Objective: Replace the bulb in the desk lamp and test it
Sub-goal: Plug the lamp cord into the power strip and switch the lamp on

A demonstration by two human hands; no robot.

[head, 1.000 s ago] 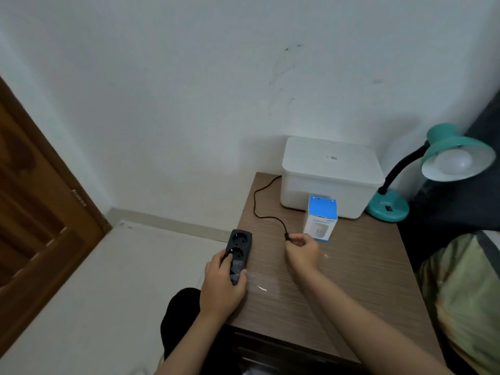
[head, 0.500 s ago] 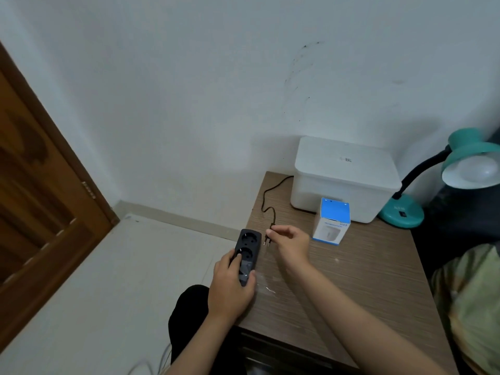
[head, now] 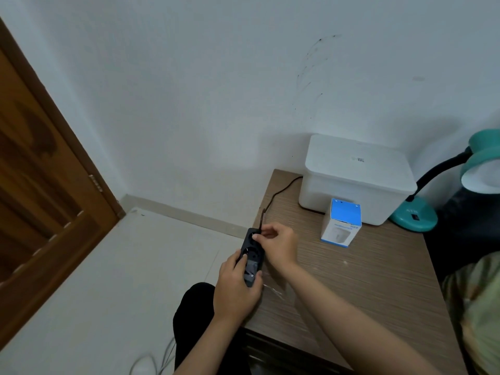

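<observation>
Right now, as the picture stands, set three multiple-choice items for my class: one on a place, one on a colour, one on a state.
1. Where does the blue and white carton stand?
A. in front of the white box
B. on the floor
C. on the lamp base

2. What colour is the lamp base?
A. red
B. teal
C. yellow

3. What is the left hand doing?
A. hanging free
B. gripping the black power strip
C. resting on the door

Answers:
1 A: it stands on the table before the white box.
2 B: the base is teal.
3 B: its fingers wrap the power strip while the right hand holds the plug at its far socket.
</observation>
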